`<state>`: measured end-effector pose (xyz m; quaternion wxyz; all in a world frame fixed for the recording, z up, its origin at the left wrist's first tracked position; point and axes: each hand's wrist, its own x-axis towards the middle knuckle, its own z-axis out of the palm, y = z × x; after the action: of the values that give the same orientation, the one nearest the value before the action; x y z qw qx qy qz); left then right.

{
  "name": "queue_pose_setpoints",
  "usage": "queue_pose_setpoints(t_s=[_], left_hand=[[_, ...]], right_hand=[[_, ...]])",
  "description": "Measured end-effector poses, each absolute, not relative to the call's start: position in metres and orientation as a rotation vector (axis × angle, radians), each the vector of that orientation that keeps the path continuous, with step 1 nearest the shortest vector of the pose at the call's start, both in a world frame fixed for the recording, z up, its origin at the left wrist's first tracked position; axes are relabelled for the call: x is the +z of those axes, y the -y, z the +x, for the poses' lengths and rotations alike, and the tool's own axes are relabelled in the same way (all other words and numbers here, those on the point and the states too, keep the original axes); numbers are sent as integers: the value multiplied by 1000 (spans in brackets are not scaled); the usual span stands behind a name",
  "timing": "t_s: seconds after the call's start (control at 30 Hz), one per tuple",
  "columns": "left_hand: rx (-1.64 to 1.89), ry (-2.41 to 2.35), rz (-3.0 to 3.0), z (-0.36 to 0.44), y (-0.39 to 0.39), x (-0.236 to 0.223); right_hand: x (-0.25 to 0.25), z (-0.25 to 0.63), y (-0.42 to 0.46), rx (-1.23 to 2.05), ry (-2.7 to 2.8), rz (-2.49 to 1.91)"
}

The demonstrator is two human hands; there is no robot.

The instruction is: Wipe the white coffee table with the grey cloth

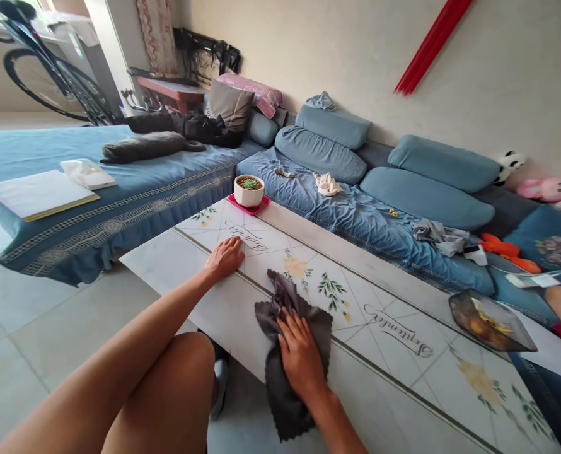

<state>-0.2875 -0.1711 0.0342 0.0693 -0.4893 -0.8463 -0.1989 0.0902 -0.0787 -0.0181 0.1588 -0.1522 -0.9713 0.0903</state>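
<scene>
My right hand [299,353] lies flat on a dark grey cloth [287,391], pressing it against the white floral-patterned tabletop [384,353]; its fingers are stretched over the cloth. The cloth's lower part hangs over the near table edge. My left hand [224,257] rests open, palm down, on the bare tabletop further left, holding nothing. A small white pot with a green succulent [249,188] stands on a red coaster [249,205] at the table's far corner.
A blue sofa with long cushions [356,208] runs behind the table, scattered with clothes and toys. A dark glossy packet [491,321] lies on the table's right part. My bare knee [176,391] is below the table edge. A bicycle [48,69] stands far left.
</scene>
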Motion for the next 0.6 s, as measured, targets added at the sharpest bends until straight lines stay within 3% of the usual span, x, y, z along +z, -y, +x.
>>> queue_pose_setpoints(t_s=[0.13, 0.23, 0.4, 0.5, 0.6], left_hand=[[-632, 2548, -1472, -290, 168, 29], [-653, 2545, -1469, -290, 168, 31], [-644, 2537, -1478, -287, 170, 36], [-648, 2531, -1485, -287, 171, 34], [-667, 2518, -1496, -288, 169, 29]], right_hand=[[-5, 122, 2, 218, 2680, -707], [18, 73, -32, 174, 2599, -945], [17, 14, 86, 325, 2777, -458], [-12, 87, 132, 328, 2816, -230], [-38, 201, 76, 77, 2711, -372]])
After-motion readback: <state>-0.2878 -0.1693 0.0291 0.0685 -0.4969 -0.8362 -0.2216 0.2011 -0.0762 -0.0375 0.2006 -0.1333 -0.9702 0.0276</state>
